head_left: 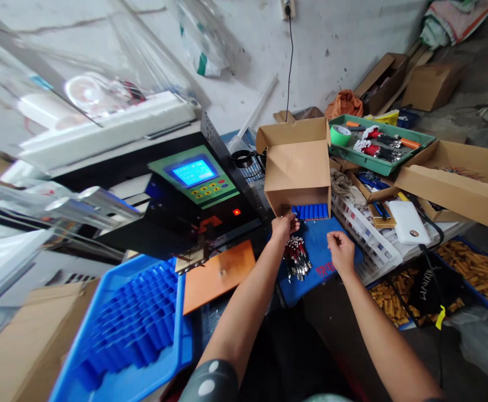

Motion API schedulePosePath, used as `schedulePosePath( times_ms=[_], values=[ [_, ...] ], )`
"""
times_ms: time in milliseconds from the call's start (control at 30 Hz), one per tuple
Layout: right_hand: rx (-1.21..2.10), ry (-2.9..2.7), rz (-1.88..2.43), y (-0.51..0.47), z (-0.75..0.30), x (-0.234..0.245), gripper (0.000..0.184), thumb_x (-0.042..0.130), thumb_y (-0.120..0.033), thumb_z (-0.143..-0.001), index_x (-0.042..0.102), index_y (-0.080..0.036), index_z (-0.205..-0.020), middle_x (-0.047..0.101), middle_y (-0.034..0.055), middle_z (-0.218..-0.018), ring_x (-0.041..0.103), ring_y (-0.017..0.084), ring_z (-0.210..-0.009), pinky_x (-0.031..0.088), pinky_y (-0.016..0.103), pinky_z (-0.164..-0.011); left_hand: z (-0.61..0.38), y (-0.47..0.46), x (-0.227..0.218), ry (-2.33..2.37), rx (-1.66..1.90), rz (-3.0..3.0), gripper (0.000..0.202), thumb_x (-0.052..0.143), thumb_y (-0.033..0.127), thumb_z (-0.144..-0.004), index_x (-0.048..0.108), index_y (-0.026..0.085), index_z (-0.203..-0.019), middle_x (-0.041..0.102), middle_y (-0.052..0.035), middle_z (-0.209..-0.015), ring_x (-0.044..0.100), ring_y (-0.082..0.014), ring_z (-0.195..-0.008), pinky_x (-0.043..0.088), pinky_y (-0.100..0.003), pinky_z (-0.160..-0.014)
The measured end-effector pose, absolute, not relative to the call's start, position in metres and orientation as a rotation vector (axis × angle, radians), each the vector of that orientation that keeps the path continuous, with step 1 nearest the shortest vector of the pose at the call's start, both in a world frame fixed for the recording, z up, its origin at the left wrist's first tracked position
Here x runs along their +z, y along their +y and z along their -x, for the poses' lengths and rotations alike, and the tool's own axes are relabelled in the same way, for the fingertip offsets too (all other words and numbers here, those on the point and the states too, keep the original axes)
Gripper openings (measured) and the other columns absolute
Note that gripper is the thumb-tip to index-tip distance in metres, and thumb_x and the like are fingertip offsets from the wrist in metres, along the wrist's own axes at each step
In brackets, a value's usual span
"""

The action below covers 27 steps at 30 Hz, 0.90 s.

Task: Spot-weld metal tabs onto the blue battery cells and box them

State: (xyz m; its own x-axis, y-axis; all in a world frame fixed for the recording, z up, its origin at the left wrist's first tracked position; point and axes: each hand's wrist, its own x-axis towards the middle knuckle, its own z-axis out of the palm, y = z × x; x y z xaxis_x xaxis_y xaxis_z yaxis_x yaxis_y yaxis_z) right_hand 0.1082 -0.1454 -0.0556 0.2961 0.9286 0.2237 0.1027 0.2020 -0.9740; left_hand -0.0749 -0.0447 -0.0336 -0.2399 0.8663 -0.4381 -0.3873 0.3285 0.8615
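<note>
My left hand [285, 226] is closed, its fingers curled at the front of an open cardboard box [297, 164], beside a row of blue cylindrical battery cells [311, 211]. What its fingertips hold, if anything, is too small to make out. Over the right part of a blue mat [321, 240] hovers my right hand [341, 251], with thumb and fingers pinched together; nothing can be made out between them. A bundle of red and black wire leads with white connectors [297, 257] lies on the mat, just below my left hand.
At left stands a machine with a lit screen [194, 172], above an orange board [223, 273]. A blue crate [118, 385] holds many blue cells. To the right are a white basket [361, 234], a green tray [369, 159] with more leads, and a white power bank [407, 221].
</note>
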Motion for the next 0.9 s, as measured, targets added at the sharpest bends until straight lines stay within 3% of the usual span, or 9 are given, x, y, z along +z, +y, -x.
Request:
schedulePosePath(
  times_ms=[133,333,467,533,600,767,900],
  values=[
    [0.787,-1.124,1.242,-0.145,-0.108,-0.056,0.030,0.059,-0.047,-0.085,0.063,-0.018,-0.079,0.062,0.0016,-0.066,0.054,0.016,-0.057,0.044,0.028,-0.058,0.080,-0.047,-0.029,1.562,1.176,-0.631,0.019,0.070,0.012,-0.074,0.059,0.011,-0.059,0.058,-0.0039,-0.050,0.046,-0.0087,-0.035,0.036,-0.021,-0.037],
    [0.783,-1.129,1.219,-0.146,-0.108,-0.055,0.027,0.059,-0.044,-0.085,0.063,-0.018,-0.080,0.061,0.0012,-0.066,0.053,0.015,-0.057,0.044,0.027,-0.058,0.086,-0.054,-0.023,1.758,1.034,-0.869,0.023,0.069,0.014,-0.072,0.059,0.013,-0.052,0.058,-0.0061,-0.048,0.046,-0.0115,-0.037,0.034,-0.024,-0.042],
    [0.794,-1.110,1.218,-0.146,-0.108,-0.055,0.027,0.060,-0.044,-0.085,0.064,-0.018,-0.080,0.061,0.0008,-0.065,0.053,0.015,-0.056,0.044,0.027,-0.058,0.091,-0.055,-0.015,1.838,1.048,-1.037,0.014,0.073,0.017,-0.070,0.064,0.016,-0.060,0.065,-0.0084,-0.062,0.063,-0.0194,-0.063,0.042,-0.023,-0.055],
    [0.798,-1.107,1.216,-0.145,-0.108,-0.055,0.027,0.060,-0.044,-0.084,0.063,-0.018,-0.080,0.060,0.0006,-0.064,0.052,0.015,-0.056,0.044,0.027,-0.057,0.092,-0.053,-0.011,1.847,1.120,-1.216,0.007,0.074,0.015,-0.070,0.068,0.019,-0.068,0.069,-0.0086,-0.074,0.066,-0.0221,-0.081,0.045,-0.023,-0.065],
    [0.800,-1.108,1.219,-0.145,-0.108,-0.055,0.027,0.060,-0.045,-0.085,0.063,-0.018,-0.079,0.060,0.0003,-0.064,0.052,0.015,-0.055,0.044,0.027,-0.057,0.089,-0.050,-0.010,1.807,1.163,-1.379,0.012,0.071,0.008,-0.069,0.070,0.021,-0.070,0.070,-0.0075,-0.077,0.066,-0.0233,-0.089,0.045,-0.023,-0.073],
    [0.791,-1.119,1.224,-0.145,-0.108,-0.054,0.027,0.060,-0.044,-0.085,0.063,-0.018,-0.078,0.060,0.0002,-0.064,0.052,0.015,-0.056,0.045,0.028,-0.058,0.084,-0.044,-0.016,1.684,1.127,-1.377,0.027,0.063,-0.006,-0.064,0.071,0.019,-0.069,0.068,-0.0036,-0.070,0.066,-0.0195,-0.076,0.045,-0.023,-0.080],
    [0.775,-1.137,1.242,-0.144,-0.108,-0.055,0.028,0.059,-0.045,-0.084,0.063,-0.018,-0.079,0.060,0.0005,-0.063,0.053,0.016,-0.057,0.045,0.028,-0.058,0.086,-0.042,-0.021,1.607,1.127,-1.217,0.030,0.063,-0.006,-0.066,0.073,0.018,-0.080,0.065,-0.0001,-0.066,0.062,-0.0150,-0.059,0.046,-0.023,-0.072]
  ],
)
